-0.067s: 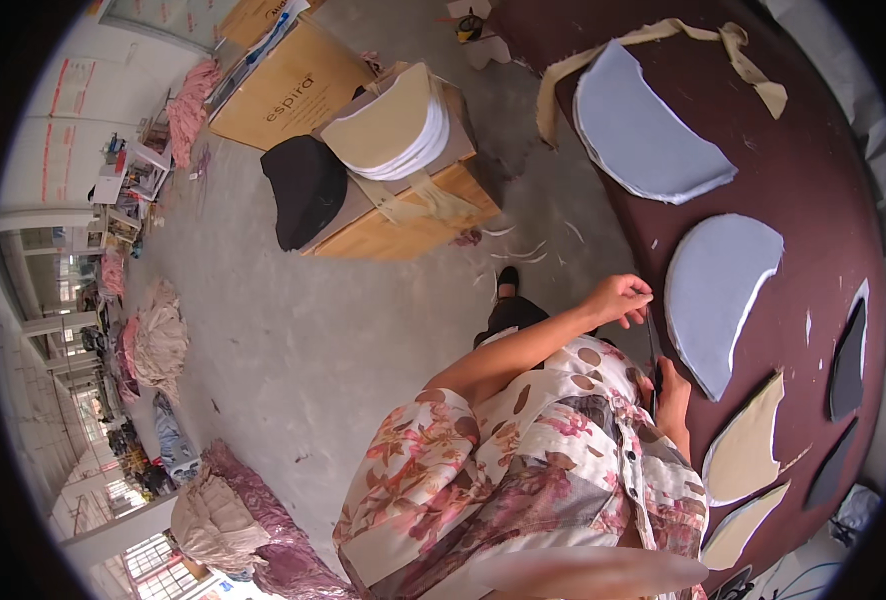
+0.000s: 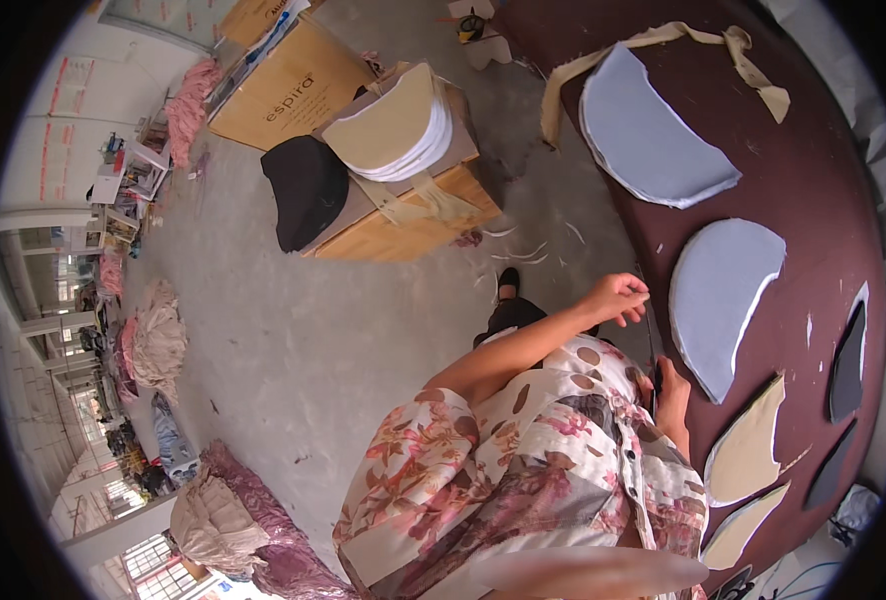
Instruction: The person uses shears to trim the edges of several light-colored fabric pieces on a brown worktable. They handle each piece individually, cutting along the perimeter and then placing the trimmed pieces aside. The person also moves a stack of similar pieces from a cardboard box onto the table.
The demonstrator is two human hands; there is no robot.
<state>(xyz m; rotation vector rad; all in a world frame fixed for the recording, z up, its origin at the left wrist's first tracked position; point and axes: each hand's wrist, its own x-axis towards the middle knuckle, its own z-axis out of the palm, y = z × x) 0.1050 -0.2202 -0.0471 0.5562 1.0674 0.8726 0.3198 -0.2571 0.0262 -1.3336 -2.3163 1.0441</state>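
Note:
My left hand (image 2: 618, 298) is raised in front of my body by the table's near edge, thumb and fingertips pinched together. Whatever is between them is too small to name. Lower and to the right, my right hand (image 2: 674, 396) is closed around a slim dark-handled tool (image 2: 657, 376) with a thin blade pointing up toward the left hand. The tool's exact kind is unclear. Beside both hands, on the brown tabletop (image 2: 653, 225), lies a grey-blue curved padded panel (image 2: 725, 300) with white edges. A second grey-blue panel (image 2: 653, 130) lies farther off.
Beige curved panels (image 2: 748, 450) and black ones (image 2: 847, 365) lie on the table's right part. A beige strip (image 2: 663, 32) crosses its far end. At left, a carton (image 2: 413, 225) bears stacked beige panels (image 2: 388, 125) and black ones (image 2: 303, 190). Scraps litter the floor.
My left hand has drawn slightly left, away from the blade. The grey-blue panels appear a little lower and farther right in the picture. My right hand keeps its grip.

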